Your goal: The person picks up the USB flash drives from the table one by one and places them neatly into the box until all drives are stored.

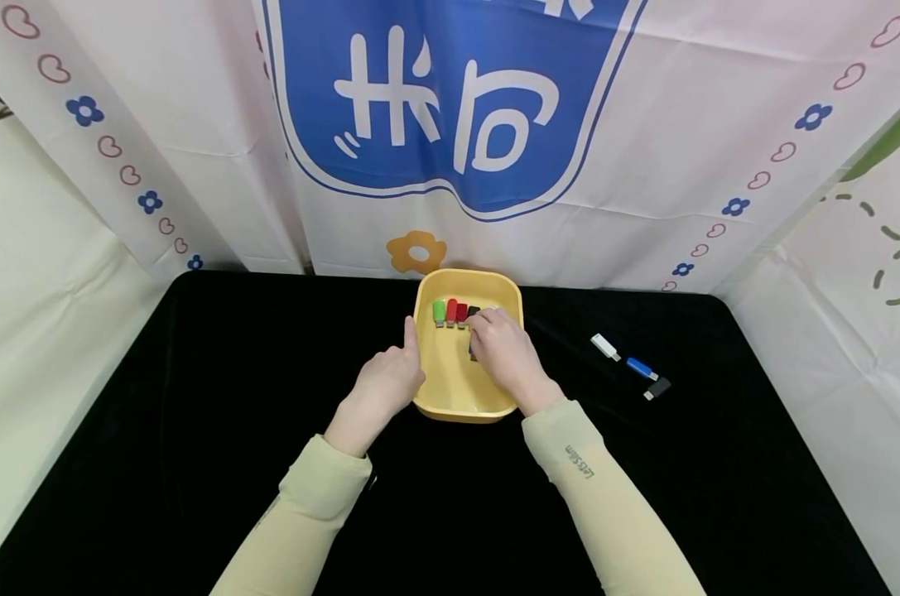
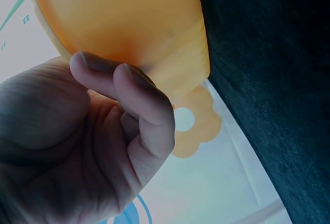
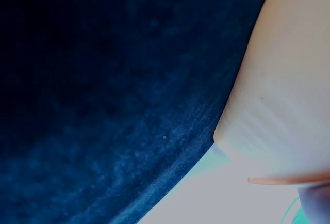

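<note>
A yellow tray (image 1: 460, 397) stands on the black tabletop, its outer wall also filling the top of the left wrist view. My left hand (image 1: 386, 377) holds its left side, one finger stretched along the rim; curled fingers (image 2: 149, 100) lie against the outer wall. Inside, a green USB stick (image 1: 439, 312), a red one (image 1: 452, 311) and a darker red one (image 1: 461, 314) stand in a row, metal plugs toward me. At the row's right end my right hand (image 1: 503, 352) pinches a black USB stick (image 1: 474, 310), mostly hidden. A dark blue piece (image 1: 473, 351) peeks out under that hand.
Right of the tray, on the black cloth (image 1: 718, 463), lie a white USB stick (image 1: 604, 346), a blue one (image 1: 642, 368) and a black one (image 1: 658, 387). A printed white curtain (image 1: 345, 215) hangs right behind the tray.
</note>
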Tool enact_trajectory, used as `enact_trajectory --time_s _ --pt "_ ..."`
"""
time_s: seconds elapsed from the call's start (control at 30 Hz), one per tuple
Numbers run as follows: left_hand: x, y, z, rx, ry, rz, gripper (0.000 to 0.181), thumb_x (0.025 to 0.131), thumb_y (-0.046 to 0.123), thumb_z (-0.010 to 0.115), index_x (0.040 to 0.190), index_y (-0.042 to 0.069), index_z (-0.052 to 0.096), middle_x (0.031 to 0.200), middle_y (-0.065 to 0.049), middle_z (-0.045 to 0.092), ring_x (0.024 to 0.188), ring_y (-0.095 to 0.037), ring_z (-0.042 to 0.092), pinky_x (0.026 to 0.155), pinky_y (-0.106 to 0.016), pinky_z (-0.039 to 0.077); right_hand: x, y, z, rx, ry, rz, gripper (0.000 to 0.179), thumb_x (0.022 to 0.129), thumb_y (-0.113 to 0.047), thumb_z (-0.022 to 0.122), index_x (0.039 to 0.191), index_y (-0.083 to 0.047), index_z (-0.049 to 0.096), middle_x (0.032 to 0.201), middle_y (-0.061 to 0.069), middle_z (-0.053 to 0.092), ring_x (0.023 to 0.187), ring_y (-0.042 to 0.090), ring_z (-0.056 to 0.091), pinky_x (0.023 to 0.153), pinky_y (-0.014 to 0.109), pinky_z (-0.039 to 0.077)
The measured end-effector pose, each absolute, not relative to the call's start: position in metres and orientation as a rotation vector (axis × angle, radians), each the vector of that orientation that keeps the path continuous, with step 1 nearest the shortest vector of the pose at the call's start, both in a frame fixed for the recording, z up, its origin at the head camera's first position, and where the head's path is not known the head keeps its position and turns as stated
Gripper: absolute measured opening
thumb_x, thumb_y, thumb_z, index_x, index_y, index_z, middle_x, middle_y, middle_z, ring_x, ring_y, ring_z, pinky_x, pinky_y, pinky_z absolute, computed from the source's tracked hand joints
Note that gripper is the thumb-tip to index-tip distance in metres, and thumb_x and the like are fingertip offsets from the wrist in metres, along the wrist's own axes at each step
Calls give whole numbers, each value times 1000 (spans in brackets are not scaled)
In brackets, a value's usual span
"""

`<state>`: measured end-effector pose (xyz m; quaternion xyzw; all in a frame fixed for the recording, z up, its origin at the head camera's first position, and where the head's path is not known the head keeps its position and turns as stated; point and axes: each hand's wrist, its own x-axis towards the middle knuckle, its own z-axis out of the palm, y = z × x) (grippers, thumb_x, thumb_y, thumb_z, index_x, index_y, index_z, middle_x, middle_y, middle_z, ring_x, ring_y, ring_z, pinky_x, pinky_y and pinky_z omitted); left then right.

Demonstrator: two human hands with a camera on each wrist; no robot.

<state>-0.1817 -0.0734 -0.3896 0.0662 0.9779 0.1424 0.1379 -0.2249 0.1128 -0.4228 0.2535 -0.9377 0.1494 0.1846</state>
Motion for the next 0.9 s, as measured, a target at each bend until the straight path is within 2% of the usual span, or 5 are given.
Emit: enact_trajectory --time_s 0.27,0.6,0.77,0.9 --pt "-181 -73 -389 205 2842 411 83 98 11 56 158 -7 2 55 -2 50 43 -12 43 41 -22 31 -221 118 -420 692 -2455 542 10 90 -5 66 97 -4 74 97 7 72 92 23 66 84 35 56" --pt "-181 -73 -391 215 2845 400 83 98 12 56 158 -7 2 55 -2 50 44 -12 42 41 -21 31 -208 128 -420 624 -2441 635 10 91 -5 65 96 -6 73 96 7 71 94 23 64 85 36 55" --pt "-181 -73 -391 207 2837 406 83 98 11 56 158 -6 1 55 -2 50 43 -12 41 41 -21 31 -196 138 -415 570 -2458 707 11 92 -6 67 100 -7 73 99 6 72 90 22 62 80 36 55" --pt "-181 -73 -390 205 2837 396 83 98 11 56 158 -6 1 55 -2 50 43 -11 41 40 -21 31 -186 149 -410 507 -2531 739 14 93 -8 66 106 -6 72 105 8 71 94 23 62 83 37 54"
